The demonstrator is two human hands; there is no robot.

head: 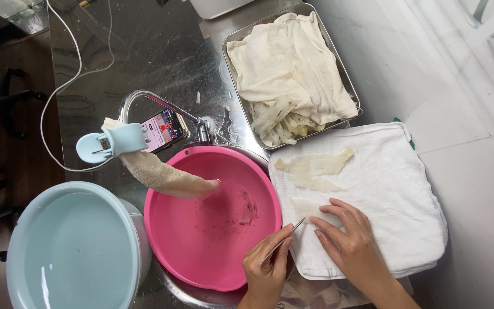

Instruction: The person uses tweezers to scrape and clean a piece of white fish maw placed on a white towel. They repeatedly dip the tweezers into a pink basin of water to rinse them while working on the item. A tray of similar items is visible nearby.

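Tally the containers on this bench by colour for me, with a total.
Pink basin: 1
Pale blue basin: 1
Silver metal tray, lined with cloth: 1
Total: 3

The left hand holds tweezers beside the pink basin; the right hand rests on the white towel.

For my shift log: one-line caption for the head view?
Left hand holds tweezers to a pale piece that the right hand steadies on a white towel.
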